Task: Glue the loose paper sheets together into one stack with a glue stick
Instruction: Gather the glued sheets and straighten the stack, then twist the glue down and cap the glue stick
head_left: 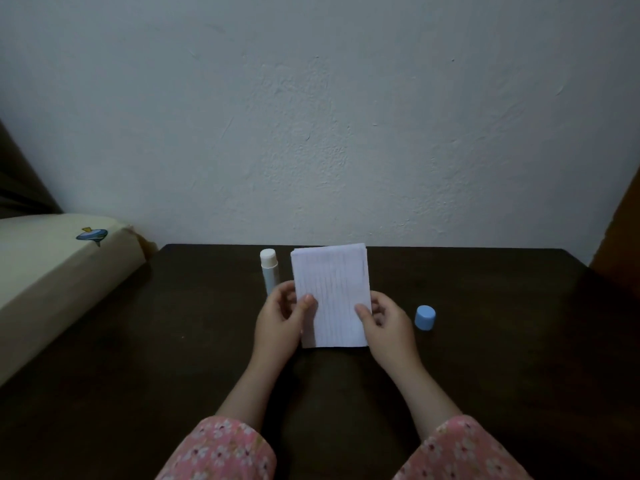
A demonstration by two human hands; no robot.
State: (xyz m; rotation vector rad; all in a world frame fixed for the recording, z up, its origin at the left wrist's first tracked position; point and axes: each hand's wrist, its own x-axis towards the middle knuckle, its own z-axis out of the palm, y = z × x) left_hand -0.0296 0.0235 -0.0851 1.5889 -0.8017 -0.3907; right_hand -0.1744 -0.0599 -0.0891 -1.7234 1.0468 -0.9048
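Over the middle of the dark table (pixel 485 358), I am watching both hands holding the paper stack (pixel 330 292) by its side edges: the left hand (pixel 282 318) is pinching its left edge, the right hand (pixel 386 322) its right. The uncapped glue stick (pixel 269 270) is lying just left of the stack; its blue cap (pixel 425 317) is sitting to the right.
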